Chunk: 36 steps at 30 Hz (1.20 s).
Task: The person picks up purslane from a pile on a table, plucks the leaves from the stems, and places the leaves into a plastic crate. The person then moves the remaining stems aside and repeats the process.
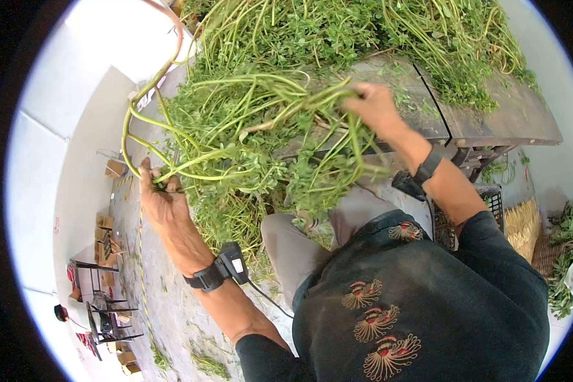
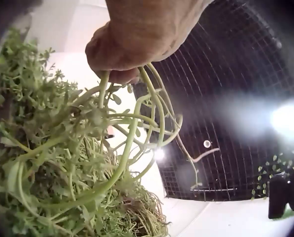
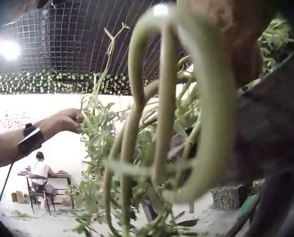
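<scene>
Long, thick-stemmed leafy green plants (image 1: 261, 102) stretch between the two hands in front of the person's body. At the left of the head view, the left hand (image 1: 164, 202) grips stems near one end of the bunch. Several stems hang down from the fingers of that left hand (image 2: 137, 42) in the left wrist view. The right hand (image 1: 377, 109) pinches the other end of the bunch, up near the table edge. In the right wrist view a looped stem (image 3: 209, 113) is close to the lens, with the right hand (image 3: 231, 44) partly cut off above it.
A big heap of the same greens (image 1: 337, 38) covers much of the dark table (image 1: 516, 121). More greens lie below, by the person's knees. A black crate (image 1: 490, 198) and a straw-coloured bundle (image 1: 522, 228) stand at right. Another person (image 3: 40, 169) sits at a far table.
</scene>
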### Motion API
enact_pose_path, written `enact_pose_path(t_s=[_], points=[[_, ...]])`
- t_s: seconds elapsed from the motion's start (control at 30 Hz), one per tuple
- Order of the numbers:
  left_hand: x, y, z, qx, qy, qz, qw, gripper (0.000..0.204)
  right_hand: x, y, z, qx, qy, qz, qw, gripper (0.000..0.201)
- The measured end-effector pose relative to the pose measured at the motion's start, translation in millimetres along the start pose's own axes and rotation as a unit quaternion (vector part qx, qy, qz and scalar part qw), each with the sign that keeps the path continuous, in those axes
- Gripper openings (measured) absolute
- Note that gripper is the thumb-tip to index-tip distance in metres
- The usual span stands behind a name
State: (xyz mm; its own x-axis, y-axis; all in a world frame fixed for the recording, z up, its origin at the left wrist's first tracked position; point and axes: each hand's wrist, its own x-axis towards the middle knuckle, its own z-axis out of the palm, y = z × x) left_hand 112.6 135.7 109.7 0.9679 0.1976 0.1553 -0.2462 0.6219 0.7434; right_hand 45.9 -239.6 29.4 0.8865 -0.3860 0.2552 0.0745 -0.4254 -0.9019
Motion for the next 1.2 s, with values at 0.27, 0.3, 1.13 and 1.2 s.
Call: enact_pose_path(t_s=[0.27,0.3,1.13,1.2], points=[[-0.7,-68.7,24.8,-0.160,-0.046,-0.117,0.979,0.022,58.5,-33.5,-99.6,0.117,0.228,-0.054,0.965,0.029],[-0.7,-75.4,28.7,-0.169,-0.064,-0.127,0.975,0.022,67.6,-30.8,-117.3,0.097,0.261,-0.059,0.959,0.029],[-54.2,-48.1,60.6,0.428,-0.213,0.115,0.871,0.033,15.1,-65.8,13.9,-0.289,-0.081,-0.425,0.854,0.059],[-58.4,-34.8,62.1,0.409,-0.239,0.106,0.874,0.041,-0.5,-74.4,34.6,-0.203,-0.133,-0.467,0.850,0.044]])
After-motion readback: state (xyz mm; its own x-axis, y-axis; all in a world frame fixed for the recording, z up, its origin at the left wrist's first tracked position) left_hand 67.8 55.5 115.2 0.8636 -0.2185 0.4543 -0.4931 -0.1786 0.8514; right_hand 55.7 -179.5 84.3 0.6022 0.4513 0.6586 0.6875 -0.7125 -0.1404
